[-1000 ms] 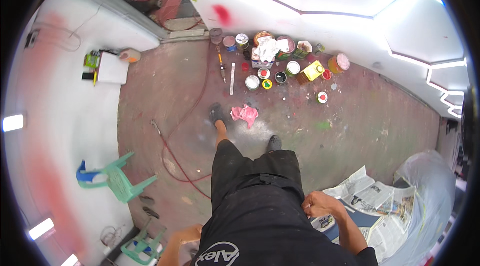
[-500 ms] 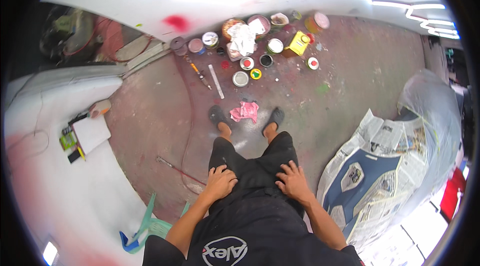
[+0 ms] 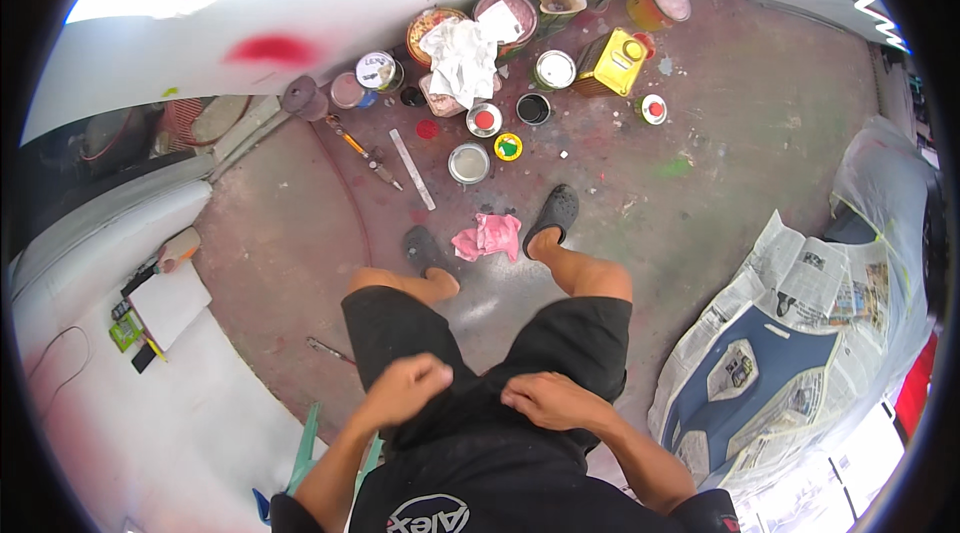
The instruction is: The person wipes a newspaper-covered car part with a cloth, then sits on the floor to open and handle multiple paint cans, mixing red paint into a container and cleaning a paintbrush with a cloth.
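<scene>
Paint-stained floor (image 3: 740,153), white wall (image 3: 345,8) with red smear (image 3: 270,51), bright light strip (image 3: 130,5)

Bare hands (image 3: 405,390): two. Dark clogs (image 3: 556,214): two. Pink cloth (image 3: 488,237): one. Red-capped cans (image 3: 484,120): two. Yellow rectangular can (image 3: 612,66): one.

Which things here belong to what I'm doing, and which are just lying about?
At your hands, seemingly:
left hand and right hand, both curled
black shorts below them

Apparently just lying about:
pink cloth
yellow can
long flat strip
</scene>
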A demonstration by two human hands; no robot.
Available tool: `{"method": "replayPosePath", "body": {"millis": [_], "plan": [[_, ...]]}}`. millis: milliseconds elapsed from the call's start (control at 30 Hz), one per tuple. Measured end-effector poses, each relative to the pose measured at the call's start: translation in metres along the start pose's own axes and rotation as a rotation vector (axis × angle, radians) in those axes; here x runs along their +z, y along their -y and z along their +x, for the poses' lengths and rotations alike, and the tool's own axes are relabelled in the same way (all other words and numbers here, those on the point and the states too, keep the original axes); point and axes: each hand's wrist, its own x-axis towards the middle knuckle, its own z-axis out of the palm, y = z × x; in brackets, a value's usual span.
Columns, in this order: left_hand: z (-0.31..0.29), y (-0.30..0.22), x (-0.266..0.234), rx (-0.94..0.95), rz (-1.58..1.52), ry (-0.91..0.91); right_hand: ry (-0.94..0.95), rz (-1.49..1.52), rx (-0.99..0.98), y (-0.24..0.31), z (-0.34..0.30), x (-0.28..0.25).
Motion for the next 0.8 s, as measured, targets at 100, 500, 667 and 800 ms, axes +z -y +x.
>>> {"method": "replayPosePath", "body": {"millis": [100,500,667,800], "plan": [[0.154,0.029,-0.025,0.126,0.074,-0.275,-0.157,-0.184,-0.159,-0.045,0.082,-0.033],[0.56,0.137,-0.11,0.077,-0.07,-1.138,-0.644,-0.68,-0.129,-0.18,0.209,-0.255],[0.575,0.119,-0.087,0.377,-0.047,-1.249,-0.844,-0.732,0.14,-0.302,0.213,-0.288],[0.579,0.093,-0.018,0.606,0.086,-1.031,-1.051,-0.529,0.282,-0.401,0.231,-0.255]]}}
